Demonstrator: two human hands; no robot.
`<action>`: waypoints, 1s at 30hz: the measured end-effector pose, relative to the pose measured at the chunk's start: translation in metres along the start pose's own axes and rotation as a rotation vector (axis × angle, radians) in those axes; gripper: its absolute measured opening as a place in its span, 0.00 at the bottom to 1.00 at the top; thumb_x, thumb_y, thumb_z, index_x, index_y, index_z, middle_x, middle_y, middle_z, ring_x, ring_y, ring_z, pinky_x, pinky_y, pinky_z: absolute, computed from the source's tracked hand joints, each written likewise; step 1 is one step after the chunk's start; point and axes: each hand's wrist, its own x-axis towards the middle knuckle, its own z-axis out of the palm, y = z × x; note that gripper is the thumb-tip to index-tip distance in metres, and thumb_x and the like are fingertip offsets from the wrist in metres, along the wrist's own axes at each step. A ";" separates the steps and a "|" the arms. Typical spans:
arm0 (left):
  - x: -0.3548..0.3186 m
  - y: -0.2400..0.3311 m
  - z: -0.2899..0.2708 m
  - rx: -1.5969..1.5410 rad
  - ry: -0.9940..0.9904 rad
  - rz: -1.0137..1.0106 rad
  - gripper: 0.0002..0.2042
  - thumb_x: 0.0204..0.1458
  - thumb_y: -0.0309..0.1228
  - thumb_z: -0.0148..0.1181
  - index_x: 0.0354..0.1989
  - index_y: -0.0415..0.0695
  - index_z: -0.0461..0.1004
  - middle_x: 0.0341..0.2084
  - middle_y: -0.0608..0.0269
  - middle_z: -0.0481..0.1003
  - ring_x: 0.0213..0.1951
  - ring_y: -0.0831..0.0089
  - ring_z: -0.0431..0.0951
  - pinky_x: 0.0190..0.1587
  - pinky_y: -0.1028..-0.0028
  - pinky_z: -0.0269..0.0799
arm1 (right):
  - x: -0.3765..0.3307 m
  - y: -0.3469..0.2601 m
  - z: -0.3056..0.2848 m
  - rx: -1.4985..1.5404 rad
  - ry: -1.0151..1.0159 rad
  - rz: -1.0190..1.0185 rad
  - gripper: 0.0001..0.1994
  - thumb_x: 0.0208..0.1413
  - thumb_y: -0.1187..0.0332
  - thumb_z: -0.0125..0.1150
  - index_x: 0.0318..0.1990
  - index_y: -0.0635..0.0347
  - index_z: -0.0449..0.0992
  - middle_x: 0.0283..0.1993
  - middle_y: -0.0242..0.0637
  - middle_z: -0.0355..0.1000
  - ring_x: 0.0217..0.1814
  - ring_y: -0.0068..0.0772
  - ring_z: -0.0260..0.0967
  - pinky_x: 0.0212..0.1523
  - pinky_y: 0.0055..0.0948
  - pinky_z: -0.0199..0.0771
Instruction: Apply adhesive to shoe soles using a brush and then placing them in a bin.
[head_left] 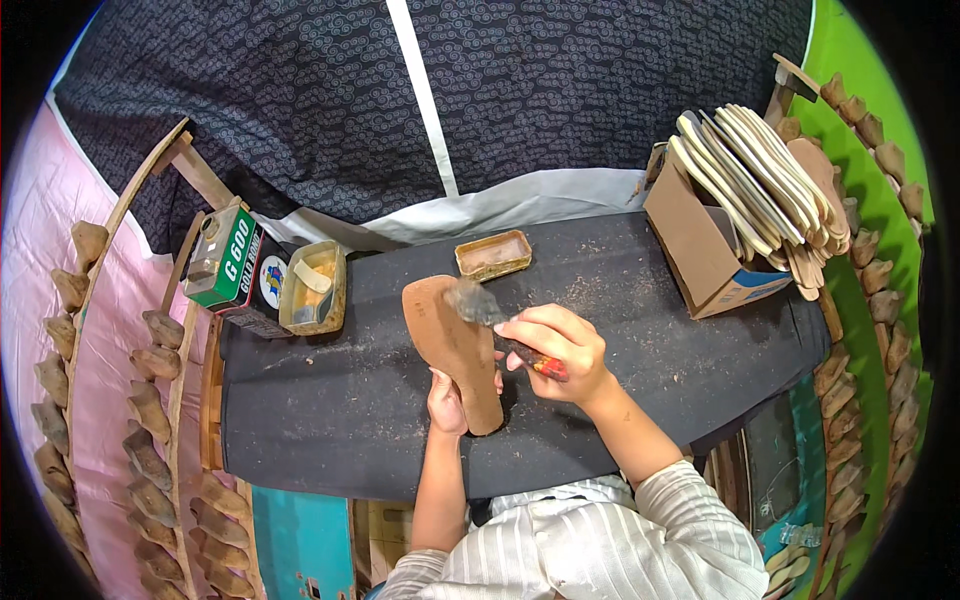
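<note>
A brown insole (440, 335), wide at the far end, is held tilted above the dark table. My left hand (449, 402) grips it by its narrower near half, thumb on top and fingers around the other edge. In my right hand (560, 350) is a brush (546, 366) with a red, paint-smeared handle, my fingers closed round it. The brush's grey, clotted bristles lie over the right edge of the insole's wide part; whether they touch it I cannot tell.
A shallow tray (494, 256) stands beyond the insole. At the left are a green-and-black metal can (232, 262) and a tub (335, 315) of yellowish stuff. A cardboard box (690, 240) packed with insoles (765, 185) stands at the right. Racks of shoe lasts (150, 410) flank the table (330, 410).
</note>
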 end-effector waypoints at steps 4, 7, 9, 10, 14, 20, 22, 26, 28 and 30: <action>0.000 0.001 0.005 -0.006 -0.042 -0.005 0.36 0.58 0.60 0.29 0.56 0.37 0.60 0.40 0.48 0.72 0.32 0.65 0.74 0.34 0.69 0.72 | -0.001 0.008 0.004 -0.025 -0.028 -0.067 0.23 0.26 0.76 0.68 0.38 0.62 0.76 0.35 0.38 0.71 0.32 0.37 0.72 0.32 0.31 0.73; 0.000 0.000 -0.004 0.002 0.002 0.002 0.35 0.58 0.60 0.29 0.56 0.38 0.61 0.38 0.50 0.72 0.33 0.65 0.75 0.35 0.68 0.72 | -0.007 0.005 -0.002 0.037 -0.134 -0.028 0.19 0.30 0.75 0.68 0.37 0.62 0.76 0.33 0.38 0.71 0.30 0.38 0.72 0.31 0.31 0.73; -0.002 -0.003 -0.015 0.022 0.032 0.012 0.35 0.58 0.59 0.29 0.56 0.38 0.61 0.38 0.50 0.72 0.33 0.64 0.75 0.34 0.68 0.73 | -0.003 0.001 -0.006 0.067 -0.176 -0.035 0.18 0.32 0.75 0.68 0.37 0.62 0.77 0.33 0.38 0.71 0.29 0.38 0.72 0.31 0.30 0.73; -0.001 -0.003 -0.015 0.025 0.019 0.013 0.35 0.58 0.59 0.30 0.56 0.38 0.61 0.39 0.50 0.72 0.33 0.64 0.75 0.35 0.67 0.73 | -0.003 0.001 -0.008 0.086 -0.214 -0.036 0.16 0.34 0.74 0.68 0.36 0.62 0.77 0.32 0.38 0.71 0.29 0.38 0.72 0.31 0.30 0.73; 0.000 -0.003 -0.011 -0.026 -0.028 0.022 0.34 0.58 0.59 0.30 0.56 0.38 0.61 0.43 0.51 0.72 0.35 0.62 0.76 0.36 0.66 0.74 | -0.004 0.002 0.002 0.044 -0.089 -0.051 0.15 0.36 0.73 0.68 0.36 0.61 0.77 0.33 0.38 0.71 0.30 0.38 0.72 0.31 0.30 0.73; 0.000 -0.001 -0.017 -0.075 0.135 0.033 0.33 0.59 0.57 0.29 0.60 0.42 0.57 0.47 0.51 0.71 0.45 0.60 0.75 0.44 0.64 0.73 | -0.016 0.000 0.001 0.140 -0.284 0.002 0.15 0.35 0.72 0.68 0.36 0.60 0.77 0.33 0.38 0.73 0.35 0.39 0.74 0.35 0.32 0.75; 0.001 0.003 -0.012 -0.120 0.036 0.018 0.32 0.60 0.57 0.28 0.61 0.44 0.56 0.48 0.51 0.70 0.46 0.62 0.74 0.48 0.63 0.71 | -0.017 -0.003 -0.003 0.167 -0.350 0.029 0.15 0.35 0.72 0.68 0.35 0.60 0.77 0.33 0.38 0.73 0.36 0.39 0.74 0.37 0.33 0.76; -0.001 0.001 -0.006 0.013 0.137 0.050 0.33 0.60 0.58 0.25 0.57 0.42 0.62 0.49 0.51 0.70 0.31 0.70 0.75 0.26 0.76 0.71 | -0.017 -0.005 0.006 0.136 -0.273 0.022 0.15 0.37 0.72 0.68 0.36 0.59 0.77 0.33 0.38 0.73 0.35 0.39 0.74 0.37 0.32 0.76; -0.003 0.001 -0.007 0.053 0.107 0.064 0.32 0.60 0.57 0.25 0.58 0.42 0.61 0.49 0.51 0.70 0.32 0.70 0.75 0.28 0.76 0.72 | -0.018 -0.003 0.014 0.047 -0.163 -0.028 0.15 0.37 0.72 0.68 0.38 0.59 0.77 0.33 0.38 0.72 0.35 0.39 0.73 0.36 0.33 0.75; -0.003 0.003 -0.008 0.141 0.105 0.058 0.33 0.59 0.58 0.28 0.59 0.41 0.59 0.47 0.52 0.71 0.41 0.64 0.75 0.43 0.64 0.73 | -0.018 -0.004 0.014 0.050 -0.190 -0.033 0.16 0.36 0.73 0.67 0.38 0.60 0.76 0.34 0.38 0.72 0.35 0.39 0.73 0.36 0.33 0.75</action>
